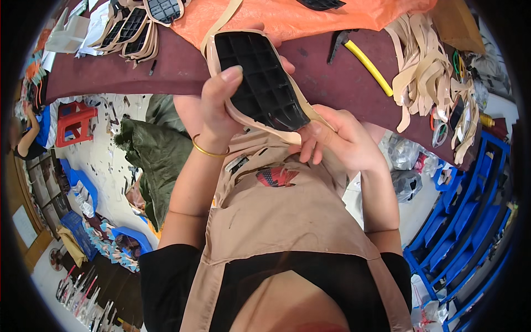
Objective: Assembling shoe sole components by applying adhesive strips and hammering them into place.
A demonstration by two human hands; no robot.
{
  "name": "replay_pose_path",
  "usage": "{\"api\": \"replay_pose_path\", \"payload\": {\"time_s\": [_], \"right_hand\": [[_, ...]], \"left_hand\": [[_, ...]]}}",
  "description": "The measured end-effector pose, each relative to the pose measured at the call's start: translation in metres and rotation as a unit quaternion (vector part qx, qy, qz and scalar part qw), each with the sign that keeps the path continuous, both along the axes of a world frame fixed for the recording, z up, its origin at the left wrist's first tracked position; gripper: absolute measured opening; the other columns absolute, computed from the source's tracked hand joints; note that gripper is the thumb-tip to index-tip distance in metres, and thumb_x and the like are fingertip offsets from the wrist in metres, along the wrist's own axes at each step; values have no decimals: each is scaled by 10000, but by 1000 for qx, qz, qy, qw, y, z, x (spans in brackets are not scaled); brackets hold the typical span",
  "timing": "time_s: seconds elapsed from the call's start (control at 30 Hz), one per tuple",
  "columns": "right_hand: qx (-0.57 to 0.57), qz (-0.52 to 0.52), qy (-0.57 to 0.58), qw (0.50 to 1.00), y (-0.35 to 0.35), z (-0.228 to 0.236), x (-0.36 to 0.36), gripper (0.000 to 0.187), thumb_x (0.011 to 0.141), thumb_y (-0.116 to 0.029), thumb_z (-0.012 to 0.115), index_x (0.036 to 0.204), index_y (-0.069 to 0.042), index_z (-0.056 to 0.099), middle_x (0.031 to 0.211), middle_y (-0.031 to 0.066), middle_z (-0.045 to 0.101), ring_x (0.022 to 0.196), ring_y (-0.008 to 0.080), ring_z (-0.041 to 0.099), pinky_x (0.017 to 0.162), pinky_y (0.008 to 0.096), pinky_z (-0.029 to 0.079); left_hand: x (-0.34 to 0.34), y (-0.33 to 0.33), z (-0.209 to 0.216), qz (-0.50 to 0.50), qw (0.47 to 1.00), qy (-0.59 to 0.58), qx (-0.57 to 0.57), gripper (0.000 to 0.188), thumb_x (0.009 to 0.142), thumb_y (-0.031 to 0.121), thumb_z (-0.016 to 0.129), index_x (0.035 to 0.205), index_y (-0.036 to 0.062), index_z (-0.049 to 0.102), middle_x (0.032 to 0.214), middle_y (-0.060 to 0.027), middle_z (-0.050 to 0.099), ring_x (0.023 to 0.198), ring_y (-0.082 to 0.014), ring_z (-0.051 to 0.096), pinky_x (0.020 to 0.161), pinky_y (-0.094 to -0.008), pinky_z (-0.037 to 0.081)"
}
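Note:
In front of my apron, above the near edge of the table, I hold a black shoe sole (257,77) with a grid of raised squares. A beige strip (263,130) runs around its edge, and a loose length trails off its far end. My left hand (218,105) is closed on the sole's left side, thumb on the grid, with fingertips showing at the far side. At the near right end, my right hand (348,133) pinches the beige strip where it meets the sole's tip. Its thumb and forefinger press together there while the other fingers curl below.
An orange sheet (310,22) covers the table's far part. Similar edged soles (133,33) pile up at the far left. A yellow-handled tool (368,66) and heaped beige strips (426,61) lie right. Blue racks (459,221) stand lower right; another person's arm (30,133) shows far left.

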State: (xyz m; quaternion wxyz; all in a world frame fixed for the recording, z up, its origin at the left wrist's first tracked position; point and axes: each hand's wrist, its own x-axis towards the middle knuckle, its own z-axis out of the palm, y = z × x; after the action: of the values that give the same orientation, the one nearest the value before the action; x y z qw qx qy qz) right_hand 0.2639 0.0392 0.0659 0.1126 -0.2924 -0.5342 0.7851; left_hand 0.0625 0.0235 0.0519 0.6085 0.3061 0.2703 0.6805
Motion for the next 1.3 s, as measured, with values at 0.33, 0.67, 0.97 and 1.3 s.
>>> {"api": "replay_pose_path", "payload": {"time_s": [0.33, 0.67, 0.97, 1.3], "right_hand": [[-101, -21, 67, 992, -8, 4, -1, 338, 965, -206, 422, 1232, -1, 454, 1050, 101, 608, 902, 188, 629, 690, 266, 503], [-134, -92, 190, 968, -5, -34, 25, 374, 992, -268, 361, 1141, 19, 547, 1089, 113, 611, 978, 179, 592, 802, 299, 474], [-198, -6, 201, 959, -7, -18, -1, 363, 974, -289, 442, 1069, 28, 592, 954, 44, 625, 877, 84, 563, 785, 243, 442], [-199, 26, 41, 979, -3, -1, 4, 277, 970, -232, 444, 798, -29, 520, 717, 16, 525, 667, 95, 469, 665, 254, 429]], "left_hand": [[-5, 1, 13, 4, 950, 276, 149, 761, 756, 373, 605, 1308, -45, 288, 1113, -173, 469, 950, -228, 546, 767, -338, 487], [1, -4, 19, -103, 992, -40, 56, 906, 664, 318, 658, 1350, -80, 221, 1168, -245, 434, 997, -366, 553, 817, -507, 531], [4, -9, 24, -101, 990, -56, 81, 913, 635, 300, 673, 1362, -44, 241, 1175, -224, 413, 978, -355, 547, 764, -498, 531], [21, -6, 26, -81, 993, -49, 70, 969, 571, 378, 729, 1336, -33, 299, 1074, -117, 467, 832, -166, 495, 697, -288, 427]]}}
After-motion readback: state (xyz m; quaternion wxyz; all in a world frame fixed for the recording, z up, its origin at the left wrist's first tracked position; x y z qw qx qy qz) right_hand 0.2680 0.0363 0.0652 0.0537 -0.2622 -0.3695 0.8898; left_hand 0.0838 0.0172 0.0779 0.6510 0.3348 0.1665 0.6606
